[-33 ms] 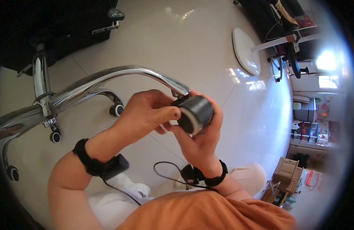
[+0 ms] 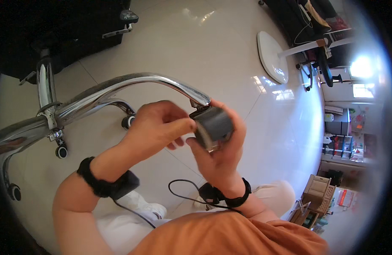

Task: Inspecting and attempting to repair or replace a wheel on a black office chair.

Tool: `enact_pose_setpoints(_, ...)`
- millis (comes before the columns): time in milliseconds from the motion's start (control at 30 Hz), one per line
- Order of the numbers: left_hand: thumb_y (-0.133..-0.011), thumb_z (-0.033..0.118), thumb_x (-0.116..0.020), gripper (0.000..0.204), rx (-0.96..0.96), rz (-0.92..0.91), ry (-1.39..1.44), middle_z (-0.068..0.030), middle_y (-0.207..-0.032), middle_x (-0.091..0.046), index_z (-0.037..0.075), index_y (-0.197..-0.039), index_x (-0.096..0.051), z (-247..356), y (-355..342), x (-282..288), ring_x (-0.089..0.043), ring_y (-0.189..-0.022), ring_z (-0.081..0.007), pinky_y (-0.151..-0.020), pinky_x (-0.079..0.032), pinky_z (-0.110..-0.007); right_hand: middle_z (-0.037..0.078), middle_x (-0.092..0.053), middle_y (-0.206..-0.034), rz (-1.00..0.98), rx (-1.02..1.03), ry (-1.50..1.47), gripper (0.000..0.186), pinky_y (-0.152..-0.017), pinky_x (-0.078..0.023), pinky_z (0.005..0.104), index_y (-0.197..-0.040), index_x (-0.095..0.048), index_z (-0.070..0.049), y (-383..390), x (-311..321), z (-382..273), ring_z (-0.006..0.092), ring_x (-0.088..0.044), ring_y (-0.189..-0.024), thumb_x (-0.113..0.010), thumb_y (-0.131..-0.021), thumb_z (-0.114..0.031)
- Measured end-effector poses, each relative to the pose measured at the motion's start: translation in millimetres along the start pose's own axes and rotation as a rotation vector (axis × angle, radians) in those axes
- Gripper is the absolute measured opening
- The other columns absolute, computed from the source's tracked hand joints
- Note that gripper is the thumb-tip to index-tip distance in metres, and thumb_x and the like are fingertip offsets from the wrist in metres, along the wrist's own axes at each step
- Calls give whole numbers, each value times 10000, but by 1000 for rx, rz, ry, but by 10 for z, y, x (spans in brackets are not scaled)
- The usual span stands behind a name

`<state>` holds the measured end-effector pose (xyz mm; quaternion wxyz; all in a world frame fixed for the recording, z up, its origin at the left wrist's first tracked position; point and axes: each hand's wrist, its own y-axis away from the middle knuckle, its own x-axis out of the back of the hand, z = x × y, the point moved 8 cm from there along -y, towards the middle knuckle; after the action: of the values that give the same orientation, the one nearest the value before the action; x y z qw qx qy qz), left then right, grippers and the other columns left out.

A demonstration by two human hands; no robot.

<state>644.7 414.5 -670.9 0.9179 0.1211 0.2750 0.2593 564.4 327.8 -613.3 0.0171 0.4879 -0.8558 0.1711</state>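
A black chair caster (image 2: 217,123) with a pale worn rim sits at the tip of a curved chrome chair leg (image 2: 153,77). My right hand (image 2: 227,148) wraps around its far and right side, with the thumb underneath. From the left, my left hand (image 2: 157,127) has its fingers curled and its thumb tip at the caster's left edge; the inner fingers are partly hidden. The caster's stem is mostly hidden just under the leg's end.
The chair lies tipped, its black seat (image 2: 68,34) at upper left. Other casters (image 2: 61,151) hang from the base. A cable (image 2: 183,180) loops between my wrist straps. A white round-based stand (image 2: 272,57) is at upper right; a wooden cabinet (image 2: 318,193) stands at lower right.
The caster has turned slightly in my right hand, its round face now more edge-on. My left hand and wrist have shifted slightly left.
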Motion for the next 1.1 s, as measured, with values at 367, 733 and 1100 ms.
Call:
enact_pose_setpoints(367, -757, 465, -696, 622, -289, 45, -176, -96, -902, -589, -38, -1064, -498, 43, 87, -116, -580, -808, -176, -612, -491, -279, 263, -116, -1463, -223, 206, 200, 720, -1082, -151, 460, -1340, -275, 17, 50, -180, -158, 429, -87, -1363, -463, -648, 90)
enact_pose_setpoints(733, -856, 382, -608, 518, 2, 65, 77, -62, -899, -580, -7, -1171, -475, -125, 109, 18, -589, -681, -119, -504, -510, -238, 277, -137, -1453, 16, 370, 408, 742, -1066, -185, 407, -1401, -97, 26, -39, -211, 20, 354, -165, -1359, -517, -857, -254)
enact_pose_setpoints(1100, -819, 396, -642, 556, -73, 25, 145, -70, -852, -542, -11, -1113, -403, -213, -97, -240, -539, -706, -121, -572, -471, -232, 203, -130, -1475, 31, 270, 1, 797, -1089, -36, 402, -1432, -63, -61, -238, -71, -85, 288, -76, -1387, -481, -862, -429)
